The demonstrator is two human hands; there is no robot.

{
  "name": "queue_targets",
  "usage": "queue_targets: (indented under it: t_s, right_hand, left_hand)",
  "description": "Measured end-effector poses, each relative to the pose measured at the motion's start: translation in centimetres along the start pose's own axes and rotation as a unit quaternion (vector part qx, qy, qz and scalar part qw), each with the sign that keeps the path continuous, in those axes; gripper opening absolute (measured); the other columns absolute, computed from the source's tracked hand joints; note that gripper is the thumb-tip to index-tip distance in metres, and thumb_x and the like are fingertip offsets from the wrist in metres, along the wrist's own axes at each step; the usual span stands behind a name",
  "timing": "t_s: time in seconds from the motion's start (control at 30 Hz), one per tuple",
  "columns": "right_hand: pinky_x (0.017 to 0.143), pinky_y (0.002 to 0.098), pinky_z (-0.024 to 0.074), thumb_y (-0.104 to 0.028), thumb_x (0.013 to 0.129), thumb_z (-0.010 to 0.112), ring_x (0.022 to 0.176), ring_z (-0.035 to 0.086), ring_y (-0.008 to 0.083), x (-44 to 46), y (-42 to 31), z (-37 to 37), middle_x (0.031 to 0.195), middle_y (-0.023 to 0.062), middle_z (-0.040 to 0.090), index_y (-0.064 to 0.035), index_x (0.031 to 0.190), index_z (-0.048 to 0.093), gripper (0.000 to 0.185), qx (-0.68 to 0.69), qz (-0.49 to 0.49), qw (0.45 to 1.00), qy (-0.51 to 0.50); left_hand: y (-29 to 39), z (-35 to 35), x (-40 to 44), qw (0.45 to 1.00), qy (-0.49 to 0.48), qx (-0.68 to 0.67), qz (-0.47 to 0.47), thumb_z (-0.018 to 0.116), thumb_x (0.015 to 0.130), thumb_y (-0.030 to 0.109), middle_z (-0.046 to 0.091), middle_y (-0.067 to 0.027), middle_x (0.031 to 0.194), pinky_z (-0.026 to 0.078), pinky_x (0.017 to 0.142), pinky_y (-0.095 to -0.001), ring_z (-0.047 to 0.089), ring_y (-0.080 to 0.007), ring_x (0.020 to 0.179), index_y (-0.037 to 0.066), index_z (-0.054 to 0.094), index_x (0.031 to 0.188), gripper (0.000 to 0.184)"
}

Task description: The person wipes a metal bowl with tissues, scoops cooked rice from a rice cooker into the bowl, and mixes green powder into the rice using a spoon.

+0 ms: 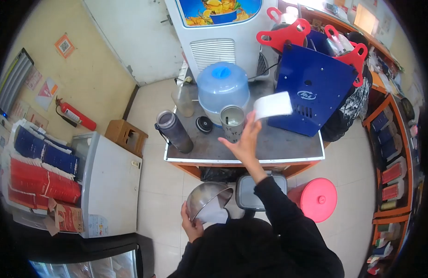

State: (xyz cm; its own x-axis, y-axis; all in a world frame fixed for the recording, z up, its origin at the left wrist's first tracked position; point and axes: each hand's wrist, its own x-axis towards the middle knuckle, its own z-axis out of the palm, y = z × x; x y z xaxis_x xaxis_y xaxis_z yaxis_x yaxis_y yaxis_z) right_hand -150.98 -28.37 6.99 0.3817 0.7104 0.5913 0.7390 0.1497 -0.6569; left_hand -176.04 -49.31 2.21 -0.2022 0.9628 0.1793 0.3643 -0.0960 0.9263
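Observation:
My left hand (pixel 192 222) is closed on the rim of a metal bowl (pixel 202 197), which is tilted and has a white paper or cloth (pixel 213 213) in it. My right hand (pixel 244 141) reaches over the table, thumb spread, with a white folded cloth or tissue (pixel 274 105) at its fingertips. Just beside that hand stands a patterned cup (pixel 232 132) with its top open. A dark bottle (pixel 177 134) without a lid, a black round lid (pixel 204 124) and a clear jug (pixel 184 103) are to the left. Behind the cup is a large blue water bottle (pixel 223 88).
The table (pixel 251 161) has a white front edge. A blue panel machine (pixel 311 88) with red parts stands on its right, near a person in dark clothing (pixel 348 111). Below are a grey bin (pixel 261 192) and a red lidded bucket (pixel 318 200). A white freezer (pixel 112 185) is left.

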Motion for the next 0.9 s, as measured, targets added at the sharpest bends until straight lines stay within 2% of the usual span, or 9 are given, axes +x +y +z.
queue_targets:
  t_s: [0.07, 0.1, 0.2, 0.23, 0.37, 0.57, 0.7, 0.8, 0.9]
  right_hand:
    - [0.111, 0.0558, 0.025, -0.048, 0.054, 0.093, 0.133, 0.025, 0.0524, 1.0, 0.3, 2.8, 0.14, 0.0376, 0.025, 0.0009, 0.153, 0.001, 0.143, -0.014, 0.014, 1.0, 0.022]
    - [0.11, 0.0585, 0.0224, -0.052, 0.053, 0.092, 0.134, 0.027, 0.0497, 1.2, 0.7, 3.9, 0.14, 0.0331, 0.029, -0.0005, 0.153, 0.011, 0.138, -0.001, 0.034, 0.998, 0.052]
    - [0.109, 0.056, 0.0233, -0.053, 0.053, 0.091, 0.134, 0.029, 0.0454, 1.7, 1.2, 5.2, 0.138, 0.0267, 0.034, -0.0035, 0.149, 0.025, 0.126, -0.05, 0.052, 0.992, 0.1]
    - [0.109, 0.0547, 0.023, -0.049, 0.053, 0.09, 0.134, 0.031, 0.0415, 2.0, 0.9, 5.2, 0.135, 0.0217, 0.04, -0.0062, 0.14, 0.04, 0.109, -0.045, 0.062, 0.989, 0.123]
    - [0.1, 0.0513, 0.0326, -0.041, 0.057, 0.088, 0.119, 0.043, 0.0383, 2.6, 0.7, 5.2, 0.122, 0.0166, 0.049, -0.0045, 0.132, 0.047, 0.093, -0.075, 0.044, 0.982, 0.167]
    - [0.104, 0.0512, 0.0308, -0.033, 0.054, 0.09, 0.124, 0.041, 0.0402, 0.3, -1.0, 2.0, 0.123, 0.0183, 0.049, -0.0019, 0.129, 0.048, 0.092, 0.007, -0.009, 0.988, 0.156]
    - [0.1, 0.0482, 0.037, -0.028, 0.053, 0.09, 0.116, 0.044, 0.0359, 0.5, -6.8, -4.3, 0.118, 0.0164, 0.049, -0.0004, 0.125, 0.05, 0.087, 0.067, -0.047, 0.986, 0.142]
    - [0.099, 0.0472, 0.0374, -0.028, 0.054, 0.09, 0.117, 0.044, 0.035, -0.6, -10.0, -7.9, 0.12, 0.0172, 0.051, 0.001, 0.125, 0.052, 0.086, 0.125, -0.077, 0.981, 0.13]
    - [0.097, 0.0491, 0.0376, -0.036, 0.051, 0.091, 0.116, 0.046, 0.0415, -1.9, -13.0, -12.2, 0.121, 0.0213, 0.05, 0.0031, 0.127, 0.049, 0.096, 0.104, -0.137, 0.98, 0.099]
  left_hand:
    - [-1.2, -1.1, -0.5, 0.999, 0.024, 0.018, -0.016, 0.041, 0.076, -0.01, 0.055, -0.0237, 0.133, 0.043, 0.102, -0.0362, 0.054, -0.0339, 0.127, 0.003, 0.037, 0.146, 0.071]
    - [-1.5, -1.7, -1.0, 0.999, 0.046, 0.003, -0.021, 0.041, 0.076, -0.009, 0.054, -0.0238, 0.133, 0.043, 0.103, -0.0369, 0.053, -0.0335, 0.126, 0.003, 0.035, 0.147, 0.072]
    - [-2.2, -3.0, -1.7, 0.995, 0.092, -0.036, -0.018, 0.039, 0.074, -0.009, 0.053, -0.0242, 0.133, 0.041, 0.104, -0.0382, 0.052, -0.0331, 0.124, 0.004, 0.032, 0.149, 0.076]
    - [-2.5, -3.3, -1.8, 0.994, 0.103, -0.039, -0.009, 0.039, 0.073, -0.01, 0.053, -0.0243, 0.132, 0.04, 0.104, -0.0382, 0.053, -0.0334, 0.123, 0.005, 0.031, 0.149, 0.078]
    - [-1.8, -4.6, -1.9, 0.991, 0.123, 0.0, -0.045, 0.038, 0.07, -0.01, 0.053, -0.0241, 0.13, 0.04, 0.104, -0.0361, 0.054, -0.0323, 0.118, 0.004, 0.032, 0.148, 0.079]
    - [-1.9, -5.4, -1.5, 0.991, 0.132, 0.0, -0.034, 0.035, 0.069, -0.012, 0.055, -0.0225, 0.124, 0.041, 0.102, -0.0356, 0.055, -0.0317, 0.115, 0.004, 0.032, 0.147, 0.08]
    - [-2.8, -5.5, -0.5, 0.994, 0.109, -0.032, -0.01, 0.035, 0.07, -0.013, 0.052, -0.0223, 0.129, 0.04, 0.102, -0.0357, 0.054, -0.0311, 0.117, 0.004, 0.03, 0.148, 0.081]
    - [-2.3, -5.4, 0.3, 0.995, 0.095, -0.013, -0.011, 0.036, 0.07, -0.014, 0.048, -0.0228, 0.133, 0.04, 0.103, -0.0356, 0.053, -0.0311, 0.12, 0.005, 0.029, 0.149, 0.081]
    - [-1.9, -5.1, 1.1, 0.996, 0.083, -0.027, 0.0, 0.037, 0.071, -0.016, 0.047, -0.0233, 0.135, 0.039, 0.104, -0.0358, 0.051, -0.0321, 0.123, 0.004, 0.028, 0.15, 0.082]
